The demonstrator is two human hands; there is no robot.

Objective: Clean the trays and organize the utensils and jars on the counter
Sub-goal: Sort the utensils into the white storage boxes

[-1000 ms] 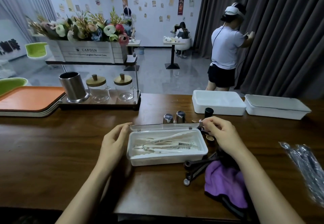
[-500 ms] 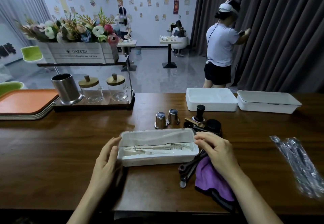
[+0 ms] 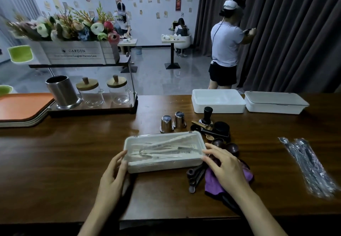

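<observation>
A white utensil box [image 3: 164, 164] with a clear lid lies closed on the brown counter [image 3: 64, 152], tongs visible inside. My left hand [image 3: 112, 176] rests against its left end with fingers touching the side. My right hand [image 3: 223, 165] touches its right end, fingers spread and fairly straight. Under my right wrist lie a purple cloth [image 3: 212, 184] and dark measuring spoons [image 3: 194, 177]. Two glass jars with wooden lids [image 3: 90, 92] [image 3: 118, 90] and a steel cylinder [image 3: 61, 91] stand on a rack at back left. Orange trays [image 3: 20, 106] are stacked at far left.
Two steel cups [image 3: 172, 122], a black tamper [image 3: 207, 114] and small dark bowls [image 3: 224, 145] sit behind the box. Two white boxes [image 3: 217, 101] [image 3: 275, 102] stand at back right. Wrapped cutlery [image 3: 308, 165] lies at right. People stand beyond the counter.
The clear lid, raised a second ago, now lies flat on the box. My right hand has come down from the lid's far edge to the box's right end.
</observation>
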